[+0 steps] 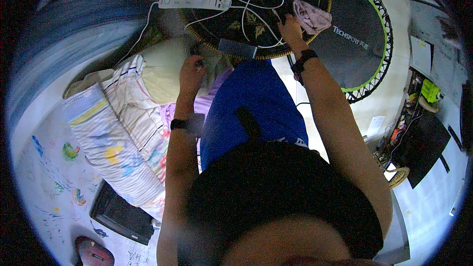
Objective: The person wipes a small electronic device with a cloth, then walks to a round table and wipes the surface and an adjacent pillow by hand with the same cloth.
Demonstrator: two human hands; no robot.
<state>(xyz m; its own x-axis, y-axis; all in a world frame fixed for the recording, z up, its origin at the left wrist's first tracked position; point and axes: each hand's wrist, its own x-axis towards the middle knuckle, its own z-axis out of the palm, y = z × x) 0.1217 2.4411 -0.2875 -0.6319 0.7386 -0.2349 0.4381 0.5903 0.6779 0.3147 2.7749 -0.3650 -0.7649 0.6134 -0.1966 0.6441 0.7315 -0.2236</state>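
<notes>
My right hand is over the edge of a round dark table with a leaf pattern and a woven rim. It touches or overlaps a crumpled pinkish cloth at the rim; whether the fingers grip it is unclear. A white power strip with a plugged-in adapter lies on the table, and its white cable loops towards my right hand. Near the bed, left of my knees, hangs my left hand with curled fingers. Something small and dark shows at its fingers, too dim to name.
A flat dark glossy panel lies at the table's near rim. Right of it stands a mini trampoline with a green edge. Folded striped bedding is stacked at left, beside a wall with drawings. A cluttered shelf stands far right.
</notes>
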